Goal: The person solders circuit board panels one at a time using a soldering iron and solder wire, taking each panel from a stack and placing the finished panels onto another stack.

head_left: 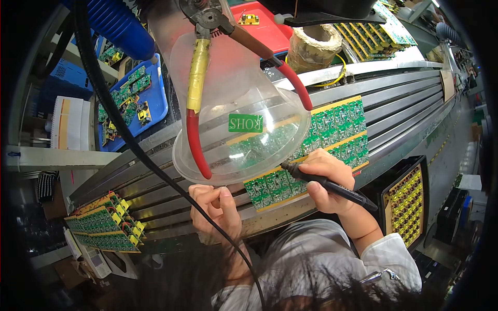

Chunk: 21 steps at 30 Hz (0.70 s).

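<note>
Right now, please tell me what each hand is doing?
Left hand: fingers pinched together below the clear funnel hood; what they hold cannot be told.
Right hand: closed around a black soldering iron over the green circuit board panel.

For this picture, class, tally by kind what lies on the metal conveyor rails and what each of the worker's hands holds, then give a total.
Green circuit board panels on the rails: 2 (one under the hands, one at lower left)
Black soldering pen in the right hand: 1
Things visibly held in the left hand: 0
Total: 3
</note>
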Each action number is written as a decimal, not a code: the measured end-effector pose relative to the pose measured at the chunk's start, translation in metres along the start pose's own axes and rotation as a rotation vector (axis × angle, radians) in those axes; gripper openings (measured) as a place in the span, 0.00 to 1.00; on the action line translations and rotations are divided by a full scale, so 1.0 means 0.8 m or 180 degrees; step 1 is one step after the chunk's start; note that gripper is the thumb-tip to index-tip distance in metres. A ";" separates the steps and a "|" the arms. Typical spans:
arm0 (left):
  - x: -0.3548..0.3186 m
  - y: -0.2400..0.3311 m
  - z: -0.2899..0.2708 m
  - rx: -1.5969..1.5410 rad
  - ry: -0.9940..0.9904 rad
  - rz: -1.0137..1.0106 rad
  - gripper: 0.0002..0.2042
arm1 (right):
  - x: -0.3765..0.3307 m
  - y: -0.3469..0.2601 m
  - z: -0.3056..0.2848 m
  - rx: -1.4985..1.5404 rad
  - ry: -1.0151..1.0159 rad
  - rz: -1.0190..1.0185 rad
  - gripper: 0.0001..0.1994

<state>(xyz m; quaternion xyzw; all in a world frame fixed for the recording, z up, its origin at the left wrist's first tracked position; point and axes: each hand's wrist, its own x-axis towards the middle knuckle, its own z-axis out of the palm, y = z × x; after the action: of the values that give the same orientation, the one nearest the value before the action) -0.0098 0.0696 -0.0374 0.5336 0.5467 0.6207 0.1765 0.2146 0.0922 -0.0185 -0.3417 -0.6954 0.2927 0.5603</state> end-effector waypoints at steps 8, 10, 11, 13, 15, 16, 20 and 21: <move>0.000 0.006 -0.001 0.0149 -0.0121 -0.0108 0.04 | 0.001 0.003 0.001 -0.0055 -0.0015 -0.0076 0.12; -0.001 0.007 0.001 0.0089 -0.0018 -0.0167 0.04 | 0.001 0.003 0.002 -0.0074 -0.0019 -0.0114 0.12; -0.001 0.007 0.003 0.0060 0.0036 -0.0196 0.04 | 0.001 0.004 0.002 -0.0081 -0.0023 -0.0134 0.12; -0.001 0.006 0.003 0.0039 0.0092 -0.0226 0.04 | 0.001 0.004 0.003 -0.0081 -0.0028 -0.0153 0.12; -0.001 0.005 0.005 0.0043 0.0129 -0.0177 0.04 | 0.001 0.006 0.003 -0.0067 -0.0022 -0.0181 0.12; 0.000 0.005 0.005 0.0046 0.0147 -0.0152 0.04 | 0.001 0.006 0.003 -0.0059 -0.0018 -0.0195 0.12; 0.000 0.004 0.006 0.0030 0.0169 -0.0092 0.04 | -0.001 0.007 0.001 -0.0039 -0.0002 -0.0186 0.12; 0.000 0.004 0.006 0.0023 0.0169 -0.0077 0.04 | -0.002 0.006 0.000 -0.0032 0.0006 -0.0172 0.12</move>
<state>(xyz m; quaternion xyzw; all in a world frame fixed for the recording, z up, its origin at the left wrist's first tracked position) -0.0042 0.0710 -0.0353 0.5110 0.5598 0.6305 0.1675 0.2154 0.0941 -0.0235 -0.3259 -0.7054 0.2737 0.5669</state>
